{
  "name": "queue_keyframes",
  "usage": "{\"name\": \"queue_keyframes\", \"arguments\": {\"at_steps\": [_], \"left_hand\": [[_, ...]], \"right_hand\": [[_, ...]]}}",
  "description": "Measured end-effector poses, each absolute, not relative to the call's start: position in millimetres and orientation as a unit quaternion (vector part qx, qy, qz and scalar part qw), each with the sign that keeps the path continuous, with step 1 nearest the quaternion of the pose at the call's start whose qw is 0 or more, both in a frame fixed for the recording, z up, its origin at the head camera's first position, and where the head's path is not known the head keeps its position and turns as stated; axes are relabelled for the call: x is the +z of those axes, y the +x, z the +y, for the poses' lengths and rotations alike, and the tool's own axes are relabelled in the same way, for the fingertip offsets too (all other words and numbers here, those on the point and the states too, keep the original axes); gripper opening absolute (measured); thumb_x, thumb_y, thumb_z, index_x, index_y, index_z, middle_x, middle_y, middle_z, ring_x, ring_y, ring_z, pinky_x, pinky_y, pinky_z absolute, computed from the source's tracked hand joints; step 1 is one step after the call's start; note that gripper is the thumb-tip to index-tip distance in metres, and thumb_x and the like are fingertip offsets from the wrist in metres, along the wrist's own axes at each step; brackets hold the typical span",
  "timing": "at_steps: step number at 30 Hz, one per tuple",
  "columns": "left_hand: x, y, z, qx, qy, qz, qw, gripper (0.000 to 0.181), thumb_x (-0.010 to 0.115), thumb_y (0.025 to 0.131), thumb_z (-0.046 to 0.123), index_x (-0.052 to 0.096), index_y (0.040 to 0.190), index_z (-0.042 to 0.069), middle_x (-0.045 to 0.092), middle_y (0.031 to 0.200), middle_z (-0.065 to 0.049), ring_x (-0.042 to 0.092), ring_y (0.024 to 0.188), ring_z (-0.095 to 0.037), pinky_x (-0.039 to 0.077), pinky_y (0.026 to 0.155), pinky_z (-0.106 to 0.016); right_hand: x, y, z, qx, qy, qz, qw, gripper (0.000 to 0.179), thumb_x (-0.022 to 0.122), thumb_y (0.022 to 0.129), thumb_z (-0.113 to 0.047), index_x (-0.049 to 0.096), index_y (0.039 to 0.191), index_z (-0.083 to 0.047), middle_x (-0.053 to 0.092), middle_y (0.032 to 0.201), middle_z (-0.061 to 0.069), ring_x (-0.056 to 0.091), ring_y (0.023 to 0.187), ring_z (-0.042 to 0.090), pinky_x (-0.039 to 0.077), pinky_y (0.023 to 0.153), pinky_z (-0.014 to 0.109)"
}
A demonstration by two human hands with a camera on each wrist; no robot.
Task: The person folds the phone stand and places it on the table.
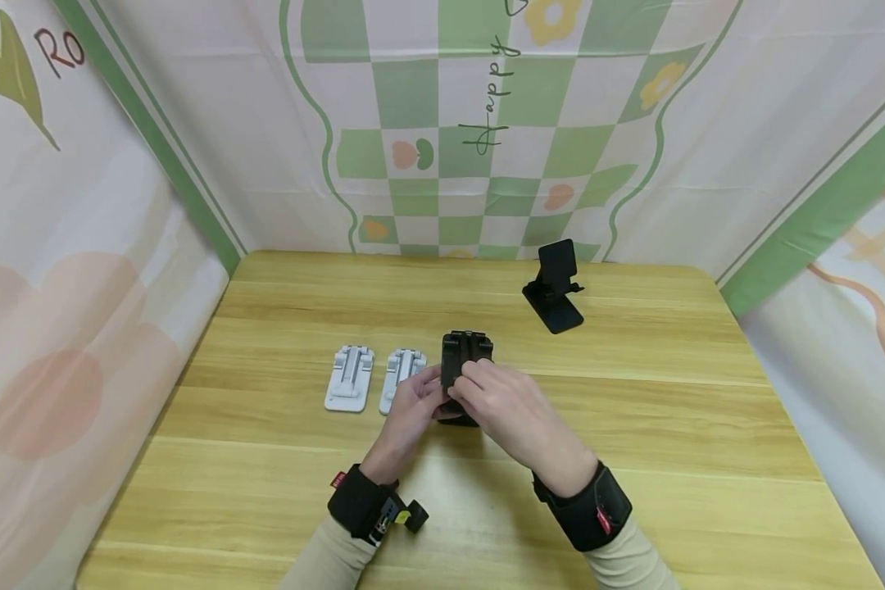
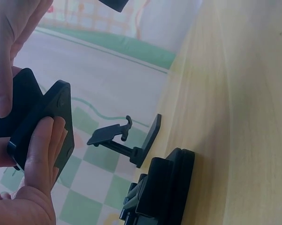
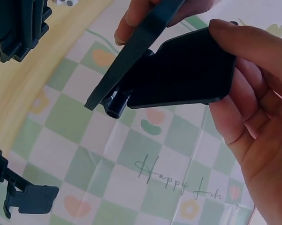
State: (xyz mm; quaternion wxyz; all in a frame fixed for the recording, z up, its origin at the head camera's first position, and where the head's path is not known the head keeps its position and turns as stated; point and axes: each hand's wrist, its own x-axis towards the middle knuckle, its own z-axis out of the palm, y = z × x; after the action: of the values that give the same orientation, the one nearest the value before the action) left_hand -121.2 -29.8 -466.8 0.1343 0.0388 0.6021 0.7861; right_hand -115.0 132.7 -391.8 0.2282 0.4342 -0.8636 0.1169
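A black folding phone stand (image 3: 183, 70) is held up between both hands, its two plates spread apart at an angle in the right wrist view. My left hand (image 1: 410, 407) grips one plate, fingers (image 2: 40, 147) wrapped across its outer face. The other plate is pinched between the thumb and fingers of my right hand (image 1: 512, 406). Low on the table in the left wrist view lies a second black phone stand (image 2: 162, 190), folded flat. From the head view, the hands and the held stand largely cover that folded one.
Two white folded phone stands, an outer one (image 1: 349, 379) and an inner one (image 1: 393, 381), lie left of the hands on the wooden table (image 1: 280, 475). An unfolded black phone stand (image 1: 556, 287) stands at the back right. Behind hangs a patterned curtain (image 1: 251, 147).
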Motion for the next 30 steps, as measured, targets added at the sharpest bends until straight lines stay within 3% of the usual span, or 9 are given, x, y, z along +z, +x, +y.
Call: {"name": "queue_keyframes", "arguments": {"at_steps": [5,10,17,22,30], "left_hand": [[-467.1,-121.0,-30.2,0.789,0.051,0.597,0.135,0.053,0.056,0.095,0.023,0.04,0.139,0.0,0.064,0.12,-0.017,0.062,0.103,-0.023,0.054,0.085,-0.033],[-468.1,-120.3,-31.6,0.792,0.06,0.591,0.139,0.057,0.058,0.093,0.03,0.041,0.139,0.002,0.065,0.118,-0.017,0.062,0.104,-0.024,0.053,0.088,-0.035],[-469.0,-120.7,-31.4,0.802,0.058,0.578,0.143,0.059,0.059,0.092,0.033,0.041,0.139,0.003,0.063,0.121,-0.016,0.061,0.105,-0.025,0.052,0.089,-0.036],[-470.0,-121.1,-30.7,0.81,0.051,0.57,0.132,0.061,0.059,0.091,0.031,0.04,0.14,0.001,0.061,0.124,-0.016,0.062,0.104,-0.026,0.052,0.089,-0.035],[-468.1,-121.3,-30.7,0.81,0.057,0.572,0.116,0.061,0.058,0.092,0.029,0.037,0.142,0.001,0.062,0.124,-0.015,0.061,0.104,-0.026,0.051,0.091,-0.035]], "right_hand": [[-391.7,-117.3,135.2,0.161,0.435,-0.856,0.227,0.015,0.075,0.076,-0.011,0.065,0.087,-0.013,0.061,0.087,-0.003,0.056,0.079,0.013,0.054,0.066,0.028],[-388.1,-120.5,140.7,0.255,0.426,-0.838,0.226,0.014,0.072,0.081,-0.018,0.068,0.093,-0.011,0.063,0.09,-0.002,0.057,0.082,0.009,0.053,0.067,0.027],[-385.5,-131.4,150.8,0.384,0.32,-0.826,0.262,0.018,0.068,0.084,-0.012,0.067,0.101,-0.006,0.064,0.091,0.001,0.057,0.082,0.01,0.054,0.067,0.031],[-397.3,-140.1,160.8,0.457,0.2,-0.841,0.21,0.032,0.064,0.089,-0.019,0.06,0.117,-0.004,0.061,0.102,0.01,0.057,0.085,0.014,0.053,0.067,0.034],[-409.1,-147.9,168.9,0.52,0.089,-0.844,0.101,0.052,0.058,0.091,-0.041,0.05,0.131,-0.008,0.06,0.112,0.008,0.058,0.092,0.015,0.053,0.075,0.036]]}}
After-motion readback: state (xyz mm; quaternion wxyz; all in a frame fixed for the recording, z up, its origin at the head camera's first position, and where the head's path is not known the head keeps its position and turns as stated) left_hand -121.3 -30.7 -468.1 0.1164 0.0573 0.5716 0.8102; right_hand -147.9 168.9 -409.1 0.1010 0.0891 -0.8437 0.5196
